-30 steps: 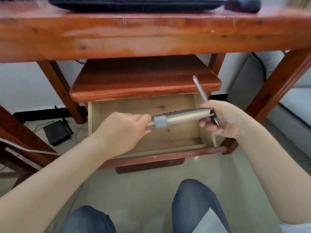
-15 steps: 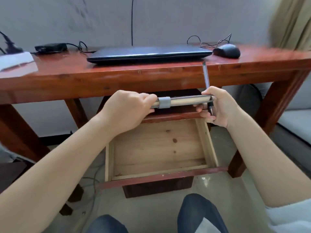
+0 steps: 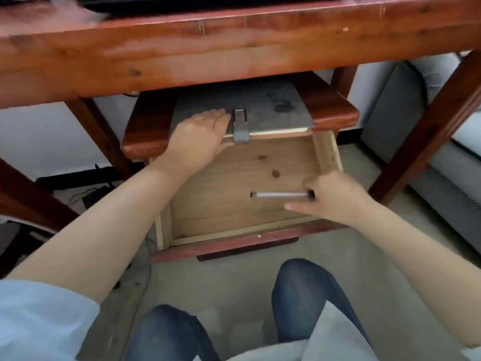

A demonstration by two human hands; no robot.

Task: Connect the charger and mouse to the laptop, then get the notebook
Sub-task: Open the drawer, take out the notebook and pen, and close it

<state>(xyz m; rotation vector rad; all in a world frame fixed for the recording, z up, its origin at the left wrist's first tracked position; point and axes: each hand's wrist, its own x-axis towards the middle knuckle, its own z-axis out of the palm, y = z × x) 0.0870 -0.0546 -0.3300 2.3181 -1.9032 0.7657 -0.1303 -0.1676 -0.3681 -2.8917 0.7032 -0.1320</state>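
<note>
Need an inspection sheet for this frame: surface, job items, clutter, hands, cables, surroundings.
Surface: red wooden desk, dark laptop edge at top.
Job items: grey notebook lies on small cabinet top; charger, mouse not in view.
Clutter: open drawer holds nothing else seen.
Hands: left hand flat on notebook; right hand holds silver pen over drawer.
Cables: black cable and box on floor, left.
Surroundings: grey sofa right.
</note>
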